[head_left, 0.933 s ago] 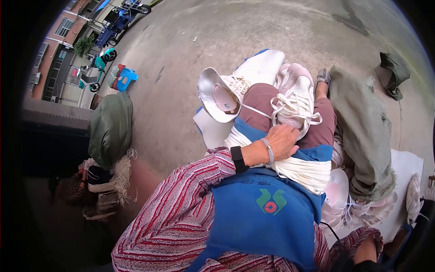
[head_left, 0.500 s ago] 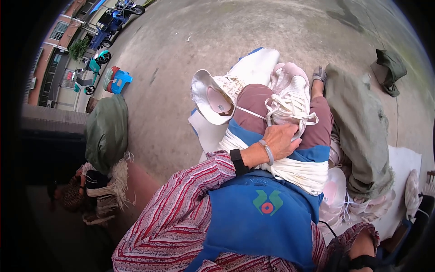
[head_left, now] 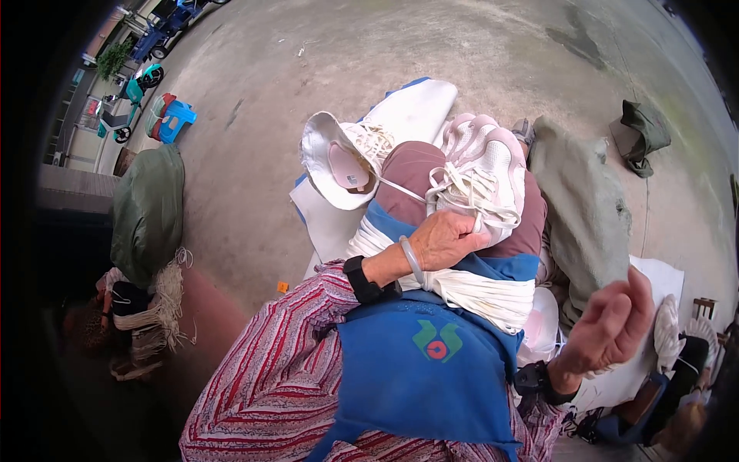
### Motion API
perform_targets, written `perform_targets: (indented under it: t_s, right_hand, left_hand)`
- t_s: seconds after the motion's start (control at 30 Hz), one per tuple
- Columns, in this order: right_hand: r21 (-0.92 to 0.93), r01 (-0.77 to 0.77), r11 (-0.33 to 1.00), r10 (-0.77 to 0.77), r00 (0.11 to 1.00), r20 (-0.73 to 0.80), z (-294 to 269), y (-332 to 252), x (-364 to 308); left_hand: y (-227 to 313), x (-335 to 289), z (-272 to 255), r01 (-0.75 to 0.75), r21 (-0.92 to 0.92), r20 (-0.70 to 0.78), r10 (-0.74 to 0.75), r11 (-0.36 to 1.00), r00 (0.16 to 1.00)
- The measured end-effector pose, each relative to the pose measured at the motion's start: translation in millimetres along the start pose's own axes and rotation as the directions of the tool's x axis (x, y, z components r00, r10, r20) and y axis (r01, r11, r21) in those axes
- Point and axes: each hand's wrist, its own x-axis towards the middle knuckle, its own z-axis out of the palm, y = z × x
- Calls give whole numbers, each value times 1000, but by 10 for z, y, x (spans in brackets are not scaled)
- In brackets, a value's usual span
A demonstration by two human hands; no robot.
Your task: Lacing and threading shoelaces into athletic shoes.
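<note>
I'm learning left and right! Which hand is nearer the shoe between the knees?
Left. The left hand touches the near end of the shoe; the right hand hovers apart from it, off to the right.

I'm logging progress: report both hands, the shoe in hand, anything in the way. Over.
Left hand pinching white-and-pink mesh lace-up shoe at its collar. Right hand raised, apart from shoe. Bundle of flat white laces runs beneath left wrist.

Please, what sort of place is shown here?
It appears to be an outdoor yard, judging by the grey concrete ground, the parked teal two-wheeled scooter and the dark blue vehicle beyond it.
</note>
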Motion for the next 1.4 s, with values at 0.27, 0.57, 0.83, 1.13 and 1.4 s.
perform_targets:
  t_s: [0.27,0.57,0.83,1.13,1.4]
  right_hand:
    - [-283,130,950,42,847,530,804,1003,-9]
    - [-494,318,809,42,807,589,1089,1174,-66]
    - [-537,235,810,120,830,545,1201,1275,153]
    - [-511,235,827,132,802,582,1238,1633,13]
    - [-423,179,888,55,873,485,1076,1765,-261]
  left_hand:
    - [351,-470,-944,-89,-715,-332,-225,693,916]
    - [-2327,-1284,-1316,-229,-882,-450,-592,412,669]
    - [-1702,-1197,-1791,198,-365,-875,-408,910,263]
    - [204,-199,-950,-61,262,-228,123,963,966]
    - [-177,196,-46,-75,773,94,3,630,996]
